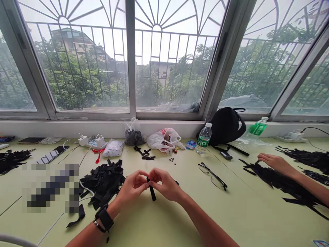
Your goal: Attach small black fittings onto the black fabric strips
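Toward six o'clock on the pale green table (246, 216): black fabric strip (153, 194), upper end pinched between fingertips of the person's left hand (132, 185) and right hand (163, 184). Probably light, limp, hard to break; best gripped near an end. Long axis roughly eleven to five, free tail toward five. Strip pile (104, 181) at nine, eyeglasses (218, 179) at three.

bare left hand (132, 187) + bare right hand (164, 184) pinch narrow black fabric strip (153, 194) | loose black fabric heap (105, 181) beside left hand | black-framed eyeglasses (218, 179) on pale-green table (159, 226)
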`<state>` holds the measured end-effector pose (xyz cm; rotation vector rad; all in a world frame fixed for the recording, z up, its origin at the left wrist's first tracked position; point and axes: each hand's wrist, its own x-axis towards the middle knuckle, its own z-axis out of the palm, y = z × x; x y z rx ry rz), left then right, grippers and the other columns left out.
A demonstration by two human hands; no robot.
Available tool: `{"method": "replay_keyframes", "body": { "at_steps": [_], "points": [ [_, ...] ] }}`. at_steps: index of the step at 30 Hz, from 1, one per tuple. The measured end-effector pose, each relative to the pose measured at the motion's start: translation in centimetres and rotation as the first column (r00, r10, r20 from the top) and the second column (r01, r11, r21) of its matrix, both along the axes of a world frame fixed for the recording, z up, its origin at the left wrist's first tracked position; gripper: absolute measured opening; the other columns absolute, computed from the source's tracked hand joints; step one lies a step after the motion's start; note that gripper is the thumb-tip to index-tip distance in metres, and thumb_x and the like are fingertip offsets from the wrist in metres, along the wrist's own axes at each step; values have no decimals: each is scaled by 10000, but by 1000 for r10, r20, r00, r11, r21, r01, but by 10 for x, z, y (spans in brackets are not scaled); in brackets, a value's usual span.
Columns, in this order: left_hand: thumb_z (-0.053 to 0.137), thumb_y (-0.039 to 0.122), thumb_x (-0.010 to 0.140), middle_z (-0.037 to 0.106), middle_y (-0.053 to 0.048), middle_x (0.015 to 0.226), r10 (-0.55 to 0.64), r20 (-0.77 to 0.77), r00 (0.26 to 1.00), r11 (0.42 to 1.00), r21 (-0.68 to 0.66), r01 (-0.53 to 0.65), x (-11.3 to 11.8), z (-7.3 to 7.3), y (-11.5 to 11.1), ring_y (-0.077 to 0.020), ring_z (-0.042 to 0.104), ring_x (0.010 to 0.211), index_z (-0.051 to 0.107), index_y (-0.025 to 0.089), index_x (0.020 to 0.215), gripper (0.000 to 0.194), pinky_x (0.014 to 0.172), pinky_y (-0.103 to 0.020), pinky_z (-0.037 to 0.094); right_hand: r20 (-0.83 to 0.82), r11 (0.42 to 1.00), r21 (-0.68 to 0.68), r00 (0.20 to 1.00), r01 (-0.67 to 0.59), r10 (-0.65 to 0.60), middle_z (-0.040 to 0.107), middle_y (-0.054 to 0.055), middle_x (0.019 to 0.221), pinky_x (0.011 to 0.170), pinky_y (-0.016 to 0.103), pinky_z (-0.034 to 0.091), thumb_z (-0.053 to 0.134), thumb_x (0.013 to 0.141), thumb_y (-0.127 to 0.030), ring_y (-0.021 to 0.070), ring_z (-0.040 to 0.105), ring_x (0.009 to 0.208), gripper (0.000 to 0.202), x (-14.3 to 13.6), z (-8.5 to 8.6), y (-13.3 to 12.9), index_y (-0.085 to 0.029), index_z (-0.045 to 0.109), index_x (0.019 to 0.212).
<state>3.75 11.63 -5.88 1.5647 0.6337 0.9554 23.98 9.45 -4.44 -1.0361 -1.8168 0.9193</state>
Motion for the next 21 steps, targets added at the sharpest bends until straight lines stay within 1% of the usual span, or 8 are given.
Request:
{"method": "replay_keyframes", "body": {
  "at_steps": [5,8,11,15,21],
  "points": [
    [781,409,870,757,-70,923,-9,7,1000,1000,-8,9,-1,1,1,-195,684,871,671,189,1108,342,832,-309,532,-8,1000,6,1000,-6,6,665,29,885,760,302,521,664,916,-328,162,617,809,147,-1,2,-1,-186,629,929],
    [789,407,865,751,-66,913,-26,18,1000,999,-22,26,-3,1,2,-190,677,860,666,186,1103,347,821,-305,530,-32,1000,-15,999,-22,21,665,32,891,761,305,520,677,918,-364,164,619,811,187,-1,1,0,-185,627,938],
    [791,390,870,736,-56,888,-59,44,997,998,-32,60,-4,1,3,-171,658,826,663,181,1097,334,789,-288,518,-63,998,-47,997,-38,35,653,27,871,758,302,514,723,893,-411,160,606,800,254,0,1,1,-180,627,936],
    [798,369,869,732,-54,878,-82,78,994,995,-46,86,-4,2,3,-163,643,824,669,179,1103,328,792,-287,509,-132,994,-81,989,-79,68,635,21,867,756,297,505,752,878,-442,151,594,791,305,0,2,0,-173,626,947],
    [807,357,864,738,-50,861,-85,127,988,991,-89,96,-4,3,3,-164,645,805,675,183,1092,316,784,-293,508,-263,981,-114,957,-159,124,617,18,868,759,292,494,776,871,-419,152,600,806,312,-3,2,0,-165,617,959]
  ]
}}
